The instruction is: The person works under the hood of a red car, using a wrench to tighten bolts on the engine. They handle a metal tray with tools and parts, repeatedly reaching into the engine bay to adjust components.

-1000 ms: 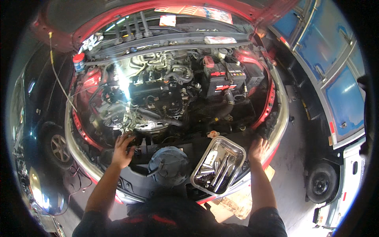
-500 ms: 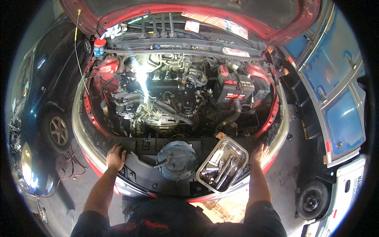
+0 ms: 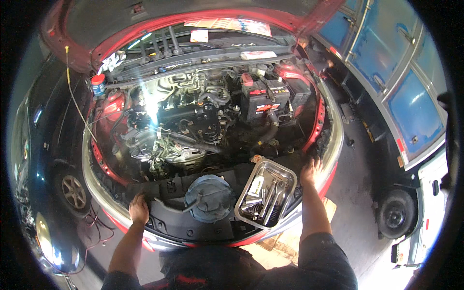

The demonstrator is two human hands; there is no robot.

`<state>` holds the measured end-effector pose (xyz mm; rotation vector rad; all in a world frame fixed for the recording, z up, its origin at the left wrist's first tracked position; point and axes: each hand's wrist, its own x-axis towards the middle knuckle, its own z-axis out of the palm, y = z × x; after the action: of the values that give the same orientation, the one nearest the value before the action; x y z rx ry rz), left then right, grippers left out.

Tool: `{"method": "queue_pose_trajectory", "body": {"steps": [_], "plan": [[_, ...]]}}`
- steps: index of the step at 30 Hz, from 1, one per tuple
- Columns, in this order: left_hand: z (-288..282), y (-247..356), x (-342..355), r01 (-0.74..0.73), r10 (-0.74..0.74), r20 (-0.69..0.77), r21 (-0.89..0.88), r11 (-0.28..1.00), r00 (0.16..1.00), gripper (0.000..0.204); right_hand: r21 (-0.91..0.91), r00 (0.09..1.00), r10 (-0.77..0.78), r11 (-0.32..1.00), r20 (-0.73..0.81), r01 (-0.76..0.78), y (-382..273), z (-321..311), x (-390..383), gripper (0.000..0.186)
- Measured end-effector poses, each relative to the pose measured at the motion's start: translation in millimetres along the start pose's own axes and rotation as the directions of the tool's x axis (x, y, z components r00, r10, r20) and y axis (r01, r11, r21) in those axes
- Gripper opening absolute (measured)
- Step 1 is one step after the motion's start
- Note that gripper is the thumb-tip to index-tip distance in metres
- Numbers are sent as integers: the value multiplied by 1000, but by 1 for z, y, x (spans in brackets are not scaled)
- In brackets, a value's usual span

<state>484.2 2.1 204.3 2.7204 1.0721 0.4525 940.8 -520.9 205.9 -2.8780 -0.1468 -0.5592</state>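
Observation:
My left hand [image 3: 139,209] rests on the left end of the black plastic front cover [image 3: 208,233] of a car, holding nothing, its fingers laid forward. On the right front edge lies my right hand [image 3: 311,172], also without anything in it, fingers stretched out. Between them a round blue-grey rubbery piece [image 3: 212,193] sits on the cover, with a bent dark hose [image 3: 169,207] to its left. A metal tray [image 3: 291,186] stands nearer my right hand. It holds a ratchet [image 3: 277,193], sockets and a small white-and-yellow package [image 3: 258,185].
Beyond the cover lies the open engine bay, with a battery [image 3: 266,104] at right and a bright light over the engine. The raised red hood [image 3: 193,17] hangs above. A red-lidded tub [image 3: 98,84] stands at left. Another person's hand [image 3: 330,63] shows past the right fender.
The whole view has shifted and turned slightly, so the car appears farther left. Both hands stay at nearly the same places on the car's front. The tray and rubbery piece look unmoved.

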Motion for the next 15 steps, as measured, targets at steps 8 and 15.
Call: {"method": "queue_pose_trajectory", "body": {"steps": [8,15], "plan": [[3,0,2,-29,30,-9,74,997,1000,23,27,999,25,999,-38,-24,2,7,2,52],[2,4,3,-95,96,-48,30,995,994,24,3,995,-11,1000,-101,11,-1,1,-1,43]]}}
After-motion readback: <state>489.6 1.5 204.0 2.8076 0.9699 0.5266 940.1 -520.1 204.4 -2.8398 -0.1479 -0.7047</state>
